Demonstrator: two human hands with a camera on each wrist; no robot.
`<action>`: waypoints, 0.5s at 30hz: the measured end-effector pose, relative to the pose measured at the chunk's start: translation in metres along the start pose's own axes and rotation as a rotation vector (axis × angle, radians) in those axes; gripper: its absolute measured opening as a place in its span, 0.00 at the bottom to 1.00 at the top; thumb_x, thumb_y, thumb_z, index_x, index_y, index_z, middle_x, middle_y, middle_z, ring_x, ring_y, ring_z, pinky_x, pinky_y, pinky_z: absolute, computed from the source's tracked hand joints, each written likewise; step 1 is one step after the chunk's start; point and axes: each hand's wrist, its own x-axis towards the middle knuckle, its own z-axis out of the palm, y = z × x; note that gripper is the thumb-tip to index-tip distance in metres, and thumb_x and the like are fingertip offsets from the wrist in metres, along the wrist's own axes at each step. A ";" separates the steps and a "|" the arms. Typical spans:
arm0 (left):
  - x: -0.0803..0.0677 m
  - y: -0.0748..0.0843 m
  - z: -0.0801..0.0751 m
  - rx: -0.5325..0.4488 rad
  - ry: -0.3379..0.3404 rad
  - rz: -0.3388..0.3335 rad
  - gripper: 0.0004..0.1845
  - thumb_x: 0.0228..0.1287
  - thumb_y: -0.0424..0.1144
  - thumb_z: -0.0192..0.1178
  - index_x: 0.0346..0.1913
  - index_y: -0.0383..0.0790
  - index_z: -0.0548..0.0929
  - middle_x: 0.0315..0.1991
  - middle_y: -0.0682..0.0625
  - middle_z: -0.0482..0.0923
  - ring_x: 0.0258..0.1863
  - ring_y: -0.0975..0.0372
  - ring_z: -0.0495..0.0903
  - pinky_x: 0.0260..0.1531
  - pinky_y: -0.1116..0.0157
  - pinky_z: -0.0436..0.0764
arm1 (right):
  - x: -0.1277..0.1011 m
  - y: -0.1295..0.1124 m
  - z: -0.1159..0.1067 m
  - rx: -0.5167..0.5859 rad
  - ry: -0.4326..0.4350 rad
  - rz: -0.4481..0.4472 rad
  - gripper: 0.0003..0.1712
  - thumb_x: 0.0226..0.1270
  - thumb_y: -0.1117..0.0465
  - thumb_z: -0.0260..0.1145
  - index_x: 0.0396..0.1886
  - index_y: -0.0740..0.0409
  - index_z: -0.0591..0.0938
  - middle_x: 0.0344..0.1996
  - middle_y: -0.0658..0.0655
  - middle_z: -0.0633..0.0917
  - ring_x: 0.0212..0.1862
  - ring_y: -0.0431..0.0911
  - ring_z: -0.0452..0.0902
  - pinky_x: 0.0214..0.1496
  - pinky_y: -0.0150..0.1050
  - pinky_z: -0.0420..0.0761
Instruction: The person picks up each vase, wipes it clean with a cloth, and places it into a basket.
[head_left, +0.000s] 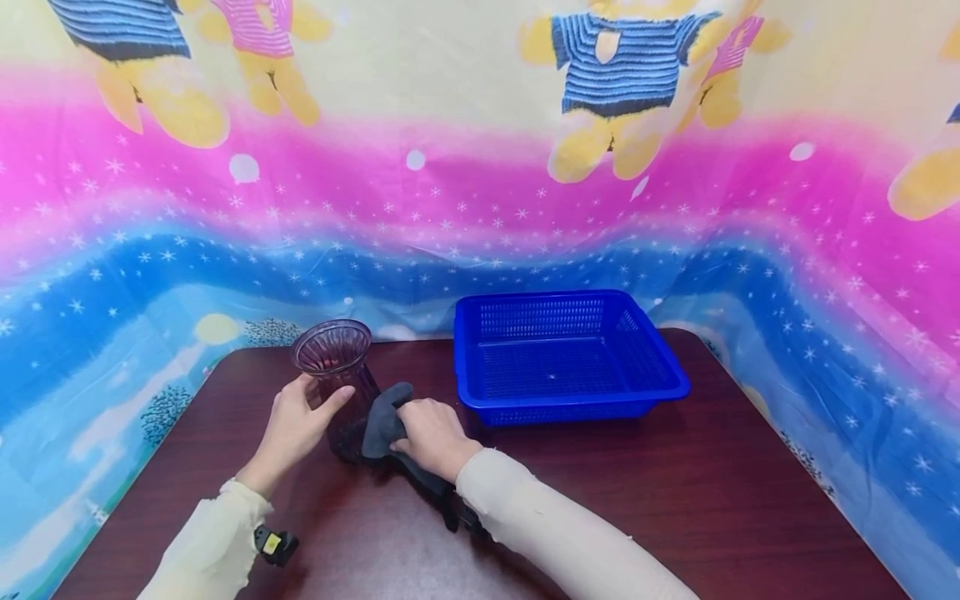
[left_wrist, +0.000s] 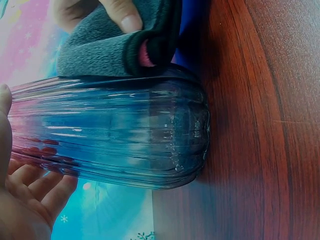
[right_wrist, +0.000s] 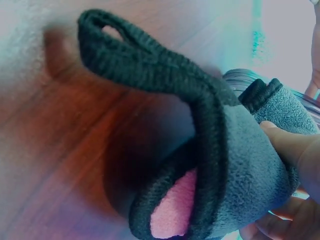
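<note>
A ribbed, see-through purple glass vase [head_left: 352, 408] with a flared rim stands at the left of the table, tilted a little in the head view. My left hand [head_left: 296, 421] grips it below the rim, thumb on the near side and fingers round the back, as the left wrist view shows of the vase body [left_wrist: 125, 130]. A dark grey cloth [head_left: 385, 425] with black edging is bunched in my right hand [head_left: 433, 437], which presses it to the vase's right side. Pink underside of the cloth [right_wrist: 215, 165] shows at a fold in the right wrist view.
A blue plastic basket [head_left: 468, 392] with latticed sides stands at the back right of the dark brown wooden table [head_left: 637, 500]. Behind the table hangs a printed curtain [head_left: 420, 208] with bears and snowflakes, running along both sides.
</note>
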 end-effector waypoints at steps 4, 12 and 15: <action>0.000 -0.001 0.000 0.003 0.000 0.001 0.30 0.68 0.50 0.65 0.63 0.32 0.77 0.58 0.30 0.81 0.58 0.40 0.83 0.58 0.42 0.80 | 0.001 -0.001 -0.005 0.007 0.016 -0.015 0.14 0.59 0.44 0.76 0.31 0.47 0.86 0.29 0.48 0.89 0.30 0.40 0.81 0.29 0.38 0.78; 0.001 -0.002 0.001 0.012 0.007 0.010 0.29 0.68 0.50 0.66 0.62 0.31 0.78 0.57 0.30 0.82 0.57 0.40 0.83 0.57 0.42 0.80 | 0.003 -0.005 -0.016 0.005 0.033 -0.023 0.13 0.60 0.45 0.76 0.32 0.48 0.87 0.29 0.49 0.88 0.30 0.40 0.80 0.28 0.37 0.77; 0.001 -0.002 0.001 0.019 0.008 0.010 0.29 0.68 0.50 0.65 0.62 0.31 0.78 0.57 0.30 0.82 0.57 0.40 0.83 0.57 0.42 0.80 | 0.003 -0.006 -0.019 0.003 0.039 -0.024 0.14 0.61 0.44 0.75 0.34 0.48 0.87 0.30 0.49 0.89 0.31 0.41 0.80 0.29 0.38 0.78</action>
